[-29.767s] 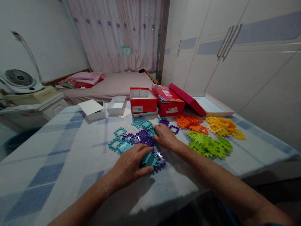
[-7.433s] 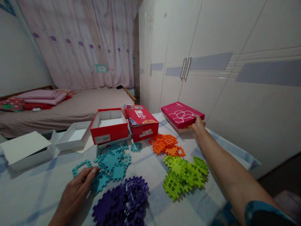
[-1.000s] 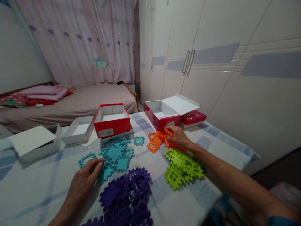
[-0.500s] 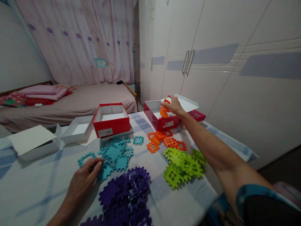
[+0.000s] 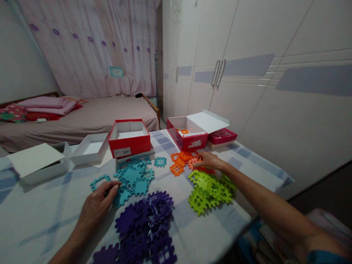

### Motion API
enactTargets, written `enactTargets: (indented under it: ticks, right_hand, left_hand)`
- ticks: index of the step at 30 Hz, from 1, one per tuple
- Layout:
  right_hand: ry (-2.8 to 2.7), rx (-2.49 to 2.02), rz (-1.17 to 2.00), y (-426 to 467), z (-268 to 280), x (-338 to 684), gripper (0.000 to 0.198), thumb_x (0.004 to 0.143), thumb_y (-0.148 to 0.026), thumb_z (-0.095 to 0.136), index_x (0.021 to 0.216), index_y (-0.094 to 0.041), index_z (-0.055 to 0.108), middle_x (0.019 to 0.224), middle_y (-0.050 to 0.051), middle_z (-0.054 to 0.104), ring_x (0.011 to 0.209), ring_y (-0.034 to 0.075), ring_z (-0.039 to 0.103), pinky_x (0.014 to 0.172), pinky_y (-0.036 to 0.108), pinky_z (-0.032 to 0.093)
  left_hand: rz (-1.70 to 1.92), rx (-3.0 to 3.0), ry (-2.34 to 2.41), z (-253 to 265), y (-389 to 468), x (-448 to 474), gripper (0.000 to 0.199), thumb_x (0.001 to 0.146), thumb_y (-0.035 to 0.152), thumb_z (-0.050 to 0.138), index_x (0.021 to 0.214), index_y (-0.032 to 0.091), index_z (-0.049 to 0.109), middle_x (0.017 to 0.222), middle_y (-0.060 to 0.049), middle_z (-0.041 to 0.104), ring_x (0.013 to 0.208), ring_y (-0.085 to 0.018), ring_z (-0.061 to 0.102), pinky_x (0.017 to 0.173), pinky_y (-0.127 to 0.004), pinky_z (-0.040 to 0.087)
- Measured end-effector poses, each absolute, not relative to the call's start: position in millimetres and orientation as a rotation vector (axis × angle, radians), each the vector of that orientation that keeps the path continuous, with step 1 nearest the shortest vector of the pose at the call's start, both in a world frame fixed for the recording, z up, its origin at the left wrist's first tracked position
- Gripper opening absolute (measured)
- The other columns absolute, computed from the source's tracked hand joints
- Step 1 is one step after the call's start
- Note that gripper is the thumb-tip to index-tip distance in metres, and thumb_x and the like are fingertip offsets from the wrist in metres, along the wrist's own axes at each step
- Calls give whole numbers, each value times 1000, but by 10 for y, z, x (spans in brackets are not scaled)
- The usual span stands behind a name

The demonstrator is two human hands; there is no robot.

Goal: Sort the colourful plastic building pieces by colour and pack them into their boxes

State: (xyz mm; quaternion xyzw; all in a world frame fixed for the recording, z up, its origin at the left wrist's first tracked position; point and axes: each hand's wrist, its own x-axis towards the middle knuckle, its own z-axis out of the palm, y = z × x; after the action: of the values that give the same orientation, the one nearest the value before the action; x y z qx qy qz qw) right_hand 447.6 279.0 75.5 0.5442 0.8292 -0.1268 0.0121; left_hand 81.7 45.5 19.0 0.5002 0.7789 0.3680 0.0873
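My left hand (image 5: 100,201) rests at the left edge of a pile of teal interlocking tiles (image 5: 133,174), fingers curled together with the thumb against them. Whatever lies between those fingertips is hidden. Across the table, my right hand (image 5: 210,161) has its fingers closed around an orange interlocking tile (image 5: 193,163) in the orange pile (image 5: 177,169). Behind that pile, an open dark-red box (image 5: 189,142) holds a few orange tiles (image 5: 183,131). Lime-green tiles (image 5: 203,183) lie below my right wrist. A heap of purple tiles (image 5: 137,220) is nearest to me.
A red open box (image 5: 132,145) stands behind the teal pile. White boxes (image 5: 45,172) sit at the left. Beside the dark-red box, a dark-red lid (image 5: 224,136) lies near the table's right side. A bed (image 5: 110,110) and a wardrobe (image 5: 247,102) are beyond.
My right hand has released orange tiles into the dark-red box and come down and back to the orange pile. My left hand stays at the teal tiles. The view has shifted slightly.
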Motion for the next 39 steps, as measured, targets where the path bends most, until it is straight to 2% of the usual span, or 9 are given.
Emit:
enactTargets:
  ticks: [4,9,15,21,23,26,28,34,39]
  right_hand:
    - [2660,1632,-625,2856,740,4460,37,68,-48,69,83,-15,61,78,3,61,73,18,53,60,25,34]
    - [2789,1624,-917,2869,680,4492,37,59,-38,74,80,-17,51,72,-3,52,67,12,46,57,23,32]
    - [2980,1607,-1393,2831,836,4542,36,63,-39,71,84,-17,52,76,-1,58,68,13,52,62,26,42]
    - [3142,1706,-1978,3248,1402,4246,35,70,-42,71,89,-19,52,86,4,64,77,17,62,74,33,51]
    - [3283,2000,-1672,3431,1567,4109,32,74,-41,67,92,-18,53,93,7,64,85,20,63,79,37,51]
    - [3318,2521,-565,3503,1632,4081,36,76,-34,64,104,-13,55,113,16,60,101,24,59,88,37,47]
    - [3213,2474,-140,3381,1527,4213,34,79,-30,59,108,-12,58,116,17,60,99,23,59,86,35,46]
    - [2689,1613,-336,2840,977,4811,17,75,-25,60,88,-17,66,85,5,70,76,17,62,64,25,41]
    - [2566,1592,-282,2720,775,4905,17,69,-15,59,84,-17,66,81,4,70,69,15,59,56,24,33]
  left_hand:
    - [1109,1507,2324,181,455,807,38,76,51,50,88,24,73,94,-4,74,84,-21,68,73,-27,52]
    - [1107,1511,2337,199,458,827,36,76,50,50,87,24,73,94,-3,74,82,-21,67,71,-26,52]
    - [1116,1529,2330,192,463,823,36,76,50,50,85,24,73,92,-3,73,81,-20,68,71,-26,52]
    - [1124,1531,2320,174,452,803,36,76,50,50,87,24,73,92,-4,73,82,-21,68,73,-27,52]
    - [1107,1515,2330,181,451,805,37,76,50,50,87,24,73,94,-4,73,83,-21,68,74,-27,52]
    - [1102,1505,2329,214,451,832,37,76,50,50,87,23,72,94,-4,73,84,-21,68,74,-27,52]
    - [1111,1510,2322,245,450,863,38,76,50,49,87,23,72,92,-4,73,82,-21,68,73,-27,52]
    - [1133,1507,2311,292,447,916,38,76,49,48,86,22,72,89,-3,72,78,-20,67,71,-26,51]
    - [1123,1511,2319,237,447,885,36,77,49,49,87,23,72,92,-3,72,79,-20,66,72,-26,51]
